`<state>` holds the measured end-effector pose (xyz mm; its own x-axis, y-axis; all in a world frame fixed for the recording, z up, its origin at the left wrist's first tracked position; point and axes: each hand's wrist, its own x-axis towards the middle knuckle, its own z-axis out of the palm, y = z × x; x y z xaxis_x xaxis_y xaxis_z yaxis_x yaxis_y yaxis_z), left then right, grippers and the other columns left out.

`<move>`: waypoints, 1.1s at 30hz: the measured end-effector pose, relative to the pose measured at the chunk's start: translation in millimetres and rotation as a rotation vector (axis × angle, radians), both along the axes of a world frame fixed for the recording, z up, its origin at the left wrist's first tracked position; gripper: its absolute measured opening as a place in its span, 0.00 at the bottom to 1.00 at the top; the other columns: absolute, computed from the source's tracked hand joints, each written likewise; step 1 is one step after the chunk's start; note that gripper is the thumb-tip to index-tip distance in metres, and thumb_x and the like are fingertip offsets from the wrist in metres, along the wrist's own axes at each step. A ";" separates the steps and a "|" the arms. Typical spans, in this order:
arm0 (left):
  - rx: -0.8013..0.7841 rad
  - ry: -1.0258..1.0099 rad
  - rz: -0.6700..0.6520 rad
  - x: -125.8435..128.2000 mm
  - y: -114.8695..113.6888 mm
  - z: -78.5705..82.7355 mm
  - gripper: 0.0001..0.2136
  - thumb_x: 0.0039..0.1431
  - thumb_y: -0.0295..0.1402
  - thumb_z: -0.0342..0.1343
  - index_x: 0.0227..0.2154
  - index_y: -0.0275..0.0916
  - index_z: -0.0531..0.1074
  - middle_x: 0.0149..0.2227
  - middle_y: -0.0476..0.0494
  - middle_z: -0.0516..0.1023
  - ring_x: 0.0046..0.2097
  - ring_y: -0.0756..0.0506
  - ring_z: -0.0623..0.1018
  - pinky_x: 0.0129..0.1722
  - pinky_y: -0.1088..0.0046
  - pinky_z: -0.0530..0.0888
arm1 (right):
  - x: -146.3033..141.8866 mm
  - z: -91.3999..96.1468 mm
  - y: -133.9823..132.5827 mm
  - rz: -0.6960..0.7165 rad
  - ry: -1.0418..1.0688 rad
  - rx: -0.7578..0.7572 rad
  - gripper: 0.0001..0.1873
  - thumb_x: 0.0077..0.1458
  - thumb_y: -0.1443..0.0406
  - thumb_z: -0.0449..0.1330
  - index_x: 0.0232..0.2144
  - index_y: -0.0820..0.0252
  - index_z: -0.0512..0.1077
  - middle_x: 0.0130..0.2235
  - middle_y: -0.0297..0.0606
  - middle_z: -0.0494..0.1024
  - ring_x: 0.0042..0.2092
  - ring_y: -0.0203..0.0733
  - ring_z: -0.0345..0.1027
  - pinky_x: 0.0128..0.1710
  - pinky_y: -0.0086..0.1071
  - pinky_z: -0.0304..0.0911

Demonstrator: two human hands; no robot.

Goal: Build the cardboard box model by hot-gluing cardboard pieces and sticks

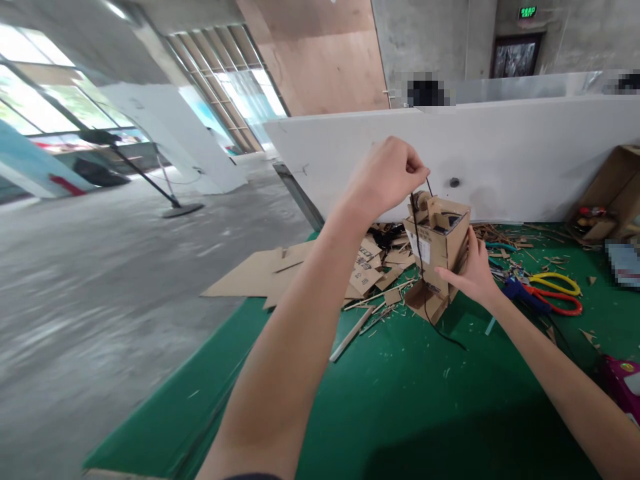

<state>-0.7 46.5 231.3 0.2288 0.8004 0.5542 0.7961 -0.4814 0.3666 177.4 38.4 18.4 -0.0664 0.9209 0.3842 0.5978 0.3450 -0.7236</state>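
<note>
A small cardboard box model [436,248] stands upright on the green table [400,400], with a cardboard spool at its top. My left hand [387,177] is above it, fingers pinched on a thin black cord [418,230] that runs down the box front and trails onto the table. My right hand [473,270] grips the box's right side, fingers wrapped round it, holding it upright.
Cardboard sheets [260,273] and scraps [373,270] lie left of the box. Yellow scissors [555,283], red-handled pliers [563,303] and a blue tool [520,292] lie to the right. A white partition [500,153] backs the table. An open carton [607,200] stands far right.
</note>
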 end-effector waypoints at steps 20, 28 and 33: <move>-0.011 -0.058 0.027 -19.7 -29.2 -5.2 0.05 0.56 0.30 0.60 0.26 0.38 0.75 0.27 0.43 0.77 0.33 0.45 0.73 0.36 0.68 0.68 | 1.6 -0.3 -0.8 0.013 -0.005 -0.013 0.66 0.44 0.36 0.62 0.71 0.49 0.30 0.66 0.55 0.51 0.67 0.71 0.44 0.58 0.65 0.55; -0.098 -0.075 0.036 -30.4 -46.6 -44.4 0.09 0.59 0.35 0.57 0.27 0.38 0.77 0.28 0.42 0.79 0.28 0.46 0.73 0.29 0.70 0.67 | 0.8 1.7 -2.0 0.001 -0.041 -0.017 0.66 0.45 0.35 0.61 0.71 0.53 0.30 0.66 0.57 0.50 0.68 0.70 0.43 0.58 0.63 0.56; -0.144 -0.252 -0.056 -27.7 -34.4 -86.2 0.10 0.60 0.36 0.55 0.27 0.38 0.75 0.25 0.45 0.76 0.26 0.49 0.71 0.25 0.73 0.65 | -0.1 -2.2 0.5 -0.017 -0.016 0.006 0.67 0.43 0.36 0.63 0.71 0.54 0.33 0.65 0.56 0.53 0.67 0.67 0.46 0.60 0.61 0.55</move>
<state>-28.4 12.1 145.0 0.1439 0.8648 0.4811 0.6451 -0.4506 0.6170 177.3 38.9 16.3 -0.0567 0.9198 0.3883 0.6155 0.3385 -0.7118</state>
